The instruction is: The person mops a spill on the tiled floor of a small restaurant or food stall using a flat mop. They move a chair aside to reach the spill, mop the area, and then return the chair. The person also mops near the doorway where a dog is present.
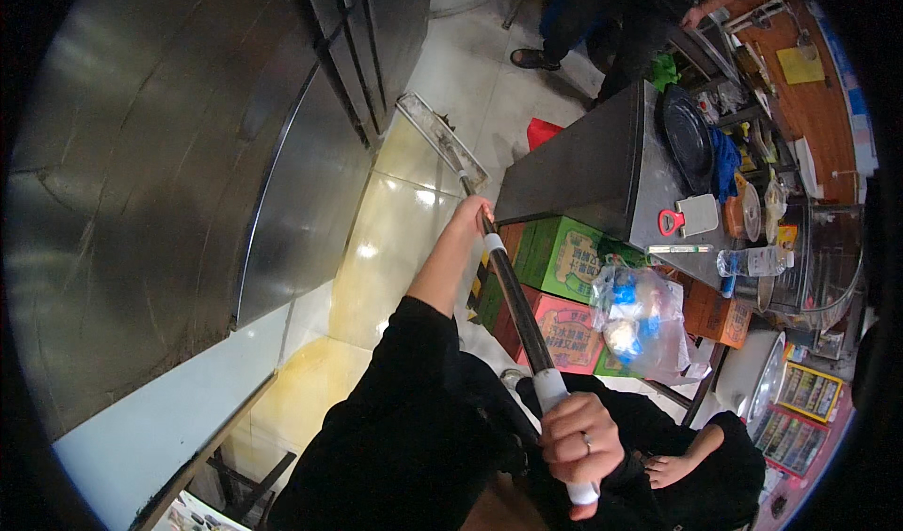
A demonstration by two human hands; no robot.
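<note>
My left hand (pixel 474 215) grips the dark pole of a flat mop (pixel 518 302) partway down, just above its head. My right hand (pixel 582 439), with a ring on one finger, is wrapped around the white grip at the pole's top end. The long rectangular mop head (pixel 443 141) rests on the tiled floor (pixel 416 206), with some dark debris along its far edge. Its underside is hidden. A glossy yellowish film or tint covers the floor on the near side of the head.
Tall stainless-steel panels (pixel 324 199) bound the left. On the right stand a metal-topped counter (pixel 649 206), stacked drink cartons (pixel 568 259) and a plastic bag (pixel 635 319). Ahead is a person in dark clothes (pixel 621 16); another person's hand (pixel 667 469) shows at lower right.
</note>
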